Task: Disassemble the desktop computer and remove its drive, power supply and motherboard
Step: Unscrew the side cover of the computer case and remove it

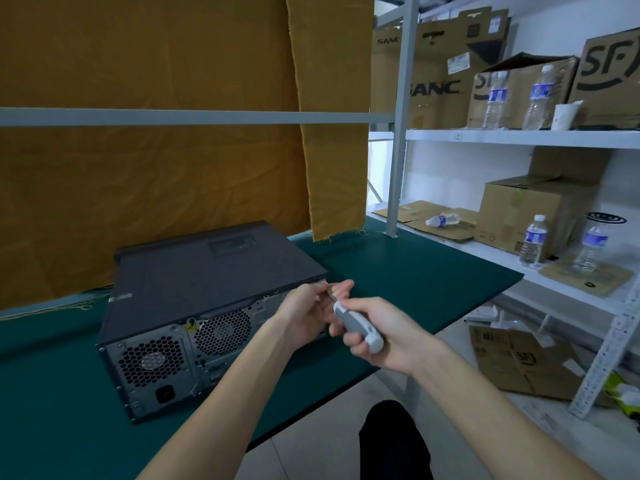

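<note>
A dark grey desktop computer lies on its side on the green table, its closed side panel facing up and its rear fan grilles and power socket facing me. My right hand grips a grey and white screwdriver by the handle. The tool's tip points at the upper right corner of the case's rear. My left hand is at that same corner, its fingers pinching the screwdriver's shaft near the tip. The tip itself is hidden behind my fingers.
A yellow cloth hangs behind the table. White metal shelving on the right carries cardboard boxes and several water bottles. More boxes lie on the floor under the shelves. My dark-clad knee shows below the table's front edge.
</note>
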### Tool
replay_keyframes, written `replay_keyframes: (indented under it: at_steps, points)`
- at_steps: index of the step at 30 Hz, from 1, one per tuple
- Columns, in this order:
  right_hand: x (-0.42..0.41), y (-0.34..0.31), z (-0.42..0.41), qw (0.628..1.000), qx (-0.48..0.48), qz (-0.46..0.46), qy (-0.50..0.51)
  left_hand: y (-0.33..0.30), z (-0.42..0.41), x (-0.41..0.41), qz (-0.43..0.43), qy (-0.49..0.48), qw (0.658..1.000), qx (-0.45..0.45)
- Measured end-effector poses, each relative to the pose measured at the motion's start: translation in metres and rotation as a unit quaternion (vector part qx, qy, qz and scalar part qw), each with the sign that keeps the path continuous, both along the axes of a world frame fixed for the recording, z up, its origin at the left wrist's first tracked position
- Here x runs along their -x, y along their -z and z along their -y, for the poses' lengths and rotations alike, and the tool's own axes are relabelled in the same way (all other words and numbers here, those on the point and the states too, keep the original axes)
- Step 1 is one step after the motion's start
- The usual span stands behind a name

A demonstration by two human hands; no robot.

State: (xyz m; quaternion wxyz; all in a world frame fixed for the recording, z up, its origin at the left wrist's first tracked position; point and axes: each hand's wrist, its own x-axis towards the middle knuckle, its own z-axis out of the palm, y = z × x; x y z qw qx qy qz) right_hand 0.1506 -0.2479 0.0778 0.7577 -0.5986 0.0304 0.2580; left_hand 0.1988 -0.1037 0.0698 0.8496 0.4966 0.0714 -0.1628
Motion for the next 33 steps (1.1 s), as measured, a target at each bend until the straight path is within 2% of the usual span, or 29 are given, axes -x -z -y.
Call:
replay_keyframes:
  at_steps: [1,2,3,4,5,7,9,10,11,12,13,14,15,16,17,18,19,21,22,23,24,25,26,27,28,29,30,32,33]
  points:
    - [-0.001,0.003,-0.004,0.986,0.146,0.080,0.003,0.001,0.001,-0.001,0.004,-0.018,1.000,-0.009]
    - [0.000,0.004,-0.008,0.948,0.278,0.154,0.014,0.003,0.002,-0.002,0.008,-0.043,0.999,-0.020]
    - [-0.001,0.008,-0.011,0.904,0.370,0.212,0.029,0.005,0.004,-0.004,0.011,-0.065,0.997,-0.030]
    - [-0.001,0.011,-0.011,0.884,0.399,0.240,0.039,0.006,0.006,-0.005,0.013,-0.077,0.996,-0.034]
    - [-0.002,0.013,-0.009,0.906,0.356,0.225,0.045,0.008,0.008,-0.006,0.013,-0.081,0.996,-0.028]
    - [-0.004,0.009,0.000,0.992,0.105,0.064,0.028,0.008,0.008,-0.007,0.008,-0.065,0.998,0.012]
    - [-0.002,0.003,0.008,0.993,-0.094,-0.071,-0.015,0.008,0.004,-0.007,-0.003,-0.042,0.998,0.049]
    - [-0.001,0.003,0.009,0.991,-0.106,-0.075,-0.021,0.009,0.002,-0.007,-0.005,-0.032,0.998,0.054]
    - [-0.002,0.003,0.007,0.998,-0.044,-0.038,-0.009,0.009,0.001,-0.007,-0.006,-0.026,0.998,0.049]
    - [-0.004,0.007,0.003,0.995,0.089,0.045,0.004,0.009,0.001,-0.008,-0.005,-0.030,0.999,0.036]
    - [-0.004,0.009,-0.001,0.957,0.253,0.141,0.024,0.010,0.002,-0.008,-0.001,-0.044,0.999,0.019]
    - [-0.004,0.011,-0.005,0.891,0.391,0.226,0.044,0.010,0.004,-0.009,0.005,-0.058,0.998,0.002]
    - [-0.005,0.013,-0.008,0.837,0.469,0.276,0.058,0.010,0.007,-0.009,0.009,-0.066,0.998,-0.009]
    - [-0.006,0.014,-0.008,0.835,0.467,0.284,0.062,0.010,0.009,-0.009,0.009,-0.065,0.998,-0.006]
    - [-0.007,0.013,-0.006,0.887,0.387,0.247,0.059,0.010,0.009,-0.008,0.006,-0.058,0.998,0.012]
    - [-0.008,0.012,-0.004,0.949,0.264,0.165,0.042,0.011,0.008,-0.007,0.000,-0.047,0.998,0.038]
    - [-0.006,0.008,-0.001,0.989,0.133,0.071,0.010,0.012,0.006,-0.007,-0.003,-0.035,0.998,0.060]
    - [-0.004,0.006,0.004,0.998,-0.027,-0.044,-0.021,0.012,-0.002,-0.006,-0.008,-0.002,0.997,0.082]
    - [-0.004,0.007,0.003,0.999,-0.016,-0.039,-0.014,0.011,-0.005,-0.006,-0.012,0.008,0.996,0.084]
    - [-0.002,0.009,-0.001,0.997,0.076,0.027,0.000,0.011,-0.007,-0.007,-0.018,0.004,0.997,0.080]
    - [-0.002,0.013,-0.006,0.960,0.248,0.128,0.013,0.011,-0.008,-0.009,-0.017,-0.014,0.998,0.065]
    - [-0.002,0.017,-0.011,0.882,0.412,0.224,0.032,0.011,-0.007,-0.011,-0.011,-0.042,0.998,0.039]
    - [-0.003,0.019,-0.015,0.804,0.518,0.288,0.053,0.011,-0.006,-0.013,-0.002,-0.064,0.998,0.013]
    - [-0.004,0.021,-0.018,0.780,0.541,0.309,0.059,0.012,-0.006,-0.014,0.006,-0.075,0.997,0.003]
    - [-0.004,0.018,-0.018,0.836,0.465,0.287,0.059,0.012,-0.006,-0.014,0.007,-0.073,0.997,0.011]
    - [-0.005,0.014,-0.016,0.919,0.324,0.218,0.058,0.012,-0.006,-0.014,0.001,-0.063,0.998,0.031]
    - [-0.005,0.009,-0.014,0.977,0.175,0.118,0.039,0.011,-0.008,-0.015,-0.008,-0.051,0.997,0.055]
    - [-0.003,0.004,-0.008,1.000,-0.013,-0.010,0.009,0.009,-0.010,-0.016,-0.024,-0.033,0.995,0.094]
    - [-0.002,0.005,-0.005,0.999,-0.027,-0.019,0.007,0.009,-0.009,-0.017,-0.027,-0.031,0.994,0.105]
